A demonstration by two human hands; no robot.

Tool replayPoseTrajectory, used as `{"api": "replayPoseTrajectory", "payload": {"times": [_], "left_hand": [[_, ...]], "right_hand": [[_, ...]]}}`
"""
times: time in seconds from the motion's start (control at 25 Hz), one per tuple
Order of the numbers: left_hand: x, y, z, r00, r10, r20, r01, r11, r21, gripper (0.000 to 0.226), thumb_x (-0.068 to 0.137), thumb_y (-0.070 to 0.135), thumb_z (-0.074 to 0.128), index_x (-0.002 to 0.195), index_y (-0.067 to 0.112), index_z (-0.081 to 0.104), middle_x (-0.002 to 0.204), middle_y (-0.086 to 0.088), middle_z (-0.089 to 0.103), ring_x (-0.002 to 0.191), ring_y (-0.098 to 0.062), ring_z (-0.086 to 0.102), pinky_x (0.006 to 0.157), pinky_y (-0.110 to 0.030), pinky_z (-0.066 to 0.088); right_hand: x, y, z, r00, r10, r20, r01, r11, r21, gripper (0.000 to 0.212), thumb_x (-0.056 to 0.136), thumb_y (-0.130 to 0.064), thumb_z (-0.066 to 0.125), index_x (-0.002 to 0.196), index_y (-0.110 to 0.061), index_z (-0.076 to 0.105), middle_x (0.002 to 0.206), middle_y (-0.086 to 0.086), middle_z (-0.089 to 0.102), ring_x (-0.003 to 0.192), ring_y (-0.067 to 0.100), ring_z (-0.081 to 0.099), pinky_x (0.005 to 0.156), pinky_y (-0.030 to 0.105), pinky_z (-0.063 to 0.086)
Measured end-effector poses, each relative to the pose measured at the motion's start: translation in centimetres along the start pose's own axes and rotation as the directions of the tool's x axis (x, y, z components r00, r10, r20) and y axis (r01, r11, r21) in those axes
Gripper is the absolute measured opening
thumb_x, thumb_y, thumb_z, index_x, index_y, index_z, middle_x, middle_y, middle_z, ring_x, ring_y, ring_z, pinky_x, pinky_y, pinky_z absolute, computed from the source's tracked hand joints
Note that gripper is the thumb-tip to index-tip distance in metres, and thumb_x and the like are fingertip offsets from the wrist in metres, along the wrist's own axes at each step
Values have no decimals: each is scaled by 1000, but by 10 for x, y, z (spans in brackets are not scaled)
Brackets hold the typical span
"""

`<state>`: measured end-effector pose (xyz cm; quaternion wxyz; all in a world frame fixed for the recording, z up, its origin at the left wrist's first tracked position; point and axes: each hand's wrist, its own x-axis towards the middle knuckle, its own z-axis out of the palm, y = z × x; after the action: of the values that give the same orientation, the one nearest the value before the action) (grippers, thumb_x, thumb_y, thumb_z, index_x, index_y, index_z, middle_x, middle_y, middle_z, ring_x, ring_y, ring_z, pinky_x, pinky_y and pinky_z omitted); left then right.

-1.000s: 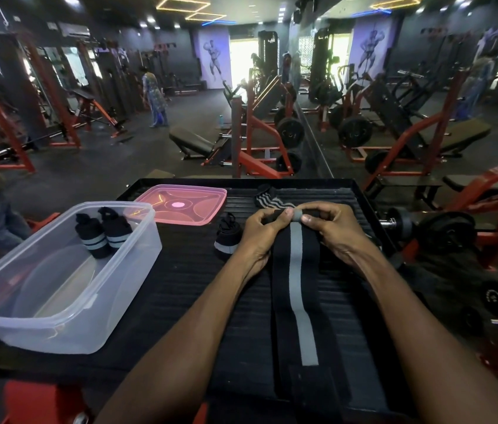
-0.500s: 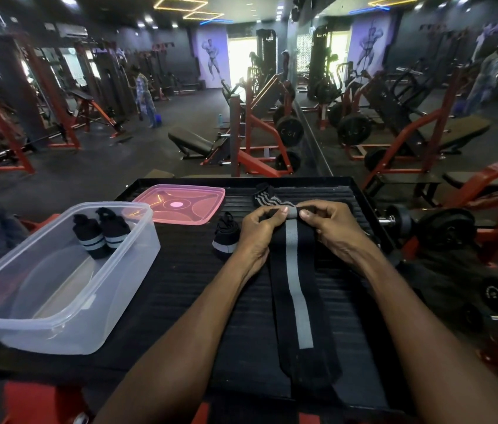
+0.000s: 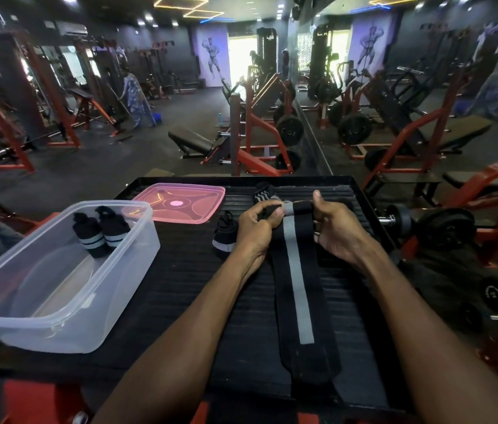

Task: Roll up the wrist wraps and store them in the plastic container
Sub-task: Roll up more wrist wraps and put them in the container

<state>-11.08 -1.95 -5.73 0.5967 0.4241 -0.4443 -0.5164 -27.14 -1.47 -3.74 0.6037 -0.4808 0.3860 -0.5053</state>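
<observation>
Plastic container point(image 3: 137, 270): clear tub at 9 o'clock on the black mat point(image 3: 180, 286), lid off. Holds two rolled wraps point(image 3: 101, 232), upright against its far wall.

Pink lid point(image 3: 180, 206): flat at 11 o'clock, just beyond the tub.

Spare rolled wrap point(image 3: 224, 237): on the mat, just left of the left hand, not yet stored.

Left hand point(image 3: 257, 228): fingers and thumb curled round the left end of the roll.

Wrist wrap point(image 3: 298, 286): black with a grey stripe. Rolled start lies crosswise at 12 o'clock; the loose tail runs straight toward 6 o'clock, so rolling likely travels toward the body.

Right hand point(image 3: 336, 231): clenched on the roll's right end. Both hands equally near.

Loose striped wrap point(image 3: 263, 192): beyond the hands.
</observation>
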Motion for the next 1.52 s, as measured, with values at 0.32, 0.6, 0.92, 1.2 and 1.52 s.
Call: {"api": "replayPoseTrajectory", "payload": {"times": [0.32,0.6,0.92,1.2,1.52], "left_hand": [[0,-3,0,999,28,29,-31,996,89,16,93,5,65,94,20,72,104,-9,71,99,-22,67,98,-43,54],[2,-2,-2,992,108,63,-115,986,122,22,90,4,67,93,25,73,106,-6,74,104,-23,68,96,-36,53],[0,-3,0,994,102,45,-106,989,106,20,85,2,73,101,14,70,106,-4,72,101,-15,68,93,-28,54],[0,-5,-4,991,131,32,-134,982,131,20,81,0,76,88,19,76,98,-5,77,96,-17,72,95,-35,56],[-6,-2,2,994,-38,107,41,999,-25,27,81,11,80,107,7,73,106,-11,76,103,-23,72,98,-39,54]], "right_hand": [[1,4,2,999,26,-23,-22,989,148,35,95,-33,56,108,-7,74,109,18,72,97,30,64,95,42,53],[-1,2,1,999,-20,27,17,991,131,33,103,-29,48,107,-7,72,103,14,75,84,23,71,77,30,59],[4,9,7,920,-382,-92,314,855,-412,12,94,-6,64,96,-8,76,96,3,76,92,7,71,87,22,53],[3,7,4,967,-235,-102,157,859,-488,8,95,-19,67,93,-15,73,78,-10,72,67,-5,63,61,15,48],[1,2,-7,951,-297,-86,245,894,-376,16,94,-8,66,87,-20,75,92,3,75,91,17,69,91,38,54]]}}
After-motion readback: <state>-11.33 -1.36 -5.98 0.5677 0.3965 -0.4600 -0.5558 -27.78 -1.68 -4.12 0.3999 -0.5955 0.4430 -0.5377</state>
